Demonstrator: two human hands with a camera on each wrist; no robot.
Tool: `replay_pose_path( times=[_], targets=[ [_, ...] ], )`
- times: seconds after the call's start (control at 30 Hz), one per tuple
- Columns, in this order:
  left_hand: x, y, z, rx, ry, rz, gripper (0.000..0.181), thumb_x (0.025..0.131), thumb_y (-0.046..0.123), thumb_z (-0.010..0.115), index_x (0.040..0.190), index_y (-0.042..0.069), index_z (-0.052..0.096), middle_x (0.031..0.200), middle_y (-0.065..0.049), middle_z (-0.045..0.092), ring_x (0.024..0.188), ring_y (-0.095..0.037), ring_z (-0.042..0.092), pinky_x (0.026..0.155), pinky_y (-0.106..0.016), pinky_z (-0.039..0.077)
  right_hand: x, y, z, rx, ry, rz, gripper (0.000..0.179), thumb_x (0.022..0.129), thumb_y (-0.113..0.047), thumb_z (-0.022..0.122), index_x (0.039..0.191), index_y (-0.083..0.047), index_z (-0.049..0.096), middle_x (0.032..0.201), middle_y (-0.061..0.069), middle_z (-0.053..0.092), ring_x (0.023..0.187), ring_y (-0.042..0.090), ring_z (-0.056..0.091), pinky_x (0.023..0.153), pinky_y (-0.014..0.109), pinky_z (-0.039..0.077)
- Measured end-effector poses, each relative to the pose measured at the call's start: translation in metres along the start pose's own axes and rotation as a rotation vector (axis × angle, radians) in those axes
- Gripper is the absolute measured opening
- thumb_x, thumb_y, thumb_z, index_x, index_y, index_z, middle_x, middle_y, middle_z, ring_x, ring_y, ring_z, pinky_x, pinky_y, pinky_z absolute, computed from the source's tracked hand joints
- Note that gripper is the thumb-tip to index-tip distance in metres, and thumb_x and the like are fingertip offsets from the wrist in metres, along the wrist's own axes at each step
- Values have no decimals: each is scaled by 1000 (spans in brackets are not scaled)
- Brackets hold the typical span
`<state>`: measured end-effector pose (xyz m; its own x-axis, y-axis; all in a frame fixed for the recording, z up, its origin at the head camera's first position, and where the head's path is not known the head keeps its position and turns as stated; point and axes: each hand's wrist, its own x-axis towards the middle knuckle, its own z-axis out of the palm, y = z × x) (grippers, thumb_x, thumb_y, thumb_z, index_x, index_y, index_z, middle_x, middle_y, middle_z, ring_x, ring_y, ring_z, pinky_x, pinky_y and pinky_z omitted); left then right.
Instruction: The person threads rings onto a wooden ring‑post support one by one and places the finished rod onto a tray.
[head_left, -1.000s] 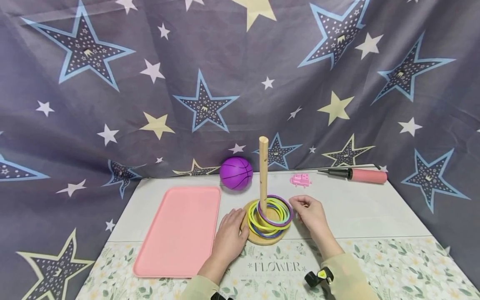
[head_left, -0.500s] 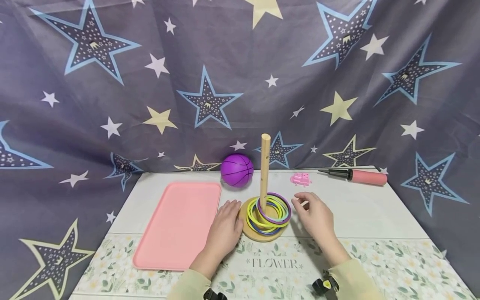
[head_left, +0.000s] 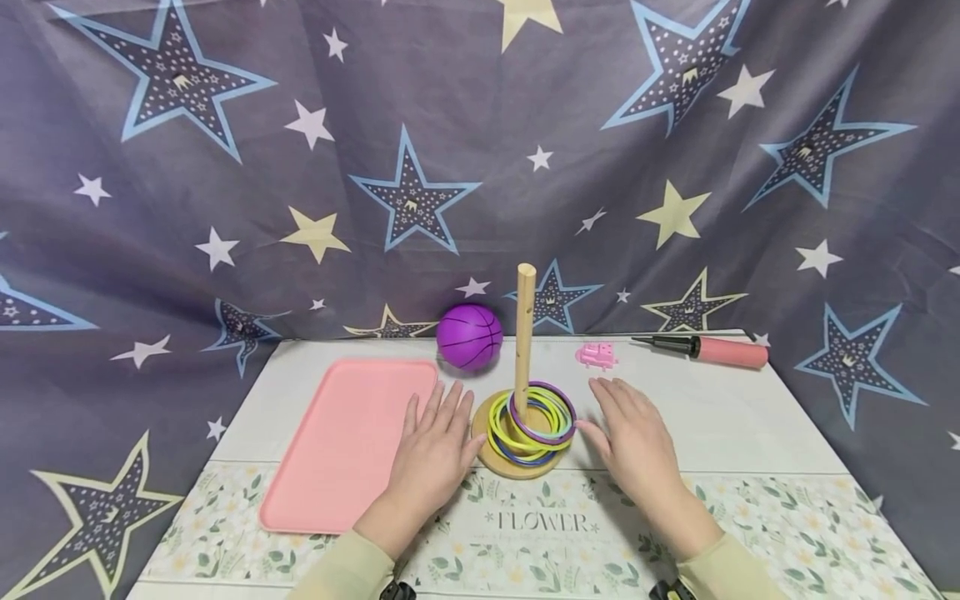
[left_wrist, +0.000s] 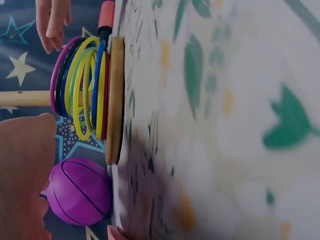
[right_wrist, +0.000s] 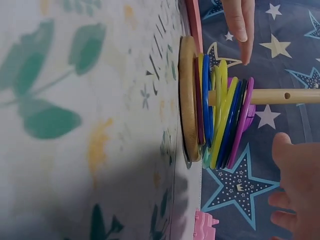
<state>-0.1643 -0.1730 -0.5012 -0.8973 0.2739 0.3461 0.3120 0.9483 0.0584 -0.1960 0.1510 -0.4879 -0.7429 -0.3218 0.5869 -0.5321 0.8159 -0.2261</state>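
A wooden peg stands upright on a round wooden base. Several coloured rings lie stacked round its foot, a purple ring uppermost. To the left of the base is my left hand, fingers straight and spread; its thumb reaches close to the base's edge, and I cannot tell whether they touch. My right hand hovers at the right of the rings with straight fingers, its thumb tip nearest to them. Neither hand holds anything.
A pink tray lies at the left, partly under the left hand in view. Behind the peg sit a purple ball, a small pink toy and a pink-handled pump. A star-printed curtain closes off the back.
My left hand has drawn back to the left from the base and spread its fingers. The right hand's bent fingers have straightened. Peg and rings stay as they were; the view has shifted slightly.
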Motion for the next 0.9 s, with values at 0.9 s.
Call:
replay_pose_path(
  times=[0.9],
  targets=[
    [-7,-4,-7,51,-58,0,82,112,62,48,173,9,36,182,-13,24,169,-36,11,134,-68,-2,-15,-9,7,-84,-302,122,86,106,-55,66,171,-5,38,178,19,32,166,44,22,132,72,9]
  ],
)
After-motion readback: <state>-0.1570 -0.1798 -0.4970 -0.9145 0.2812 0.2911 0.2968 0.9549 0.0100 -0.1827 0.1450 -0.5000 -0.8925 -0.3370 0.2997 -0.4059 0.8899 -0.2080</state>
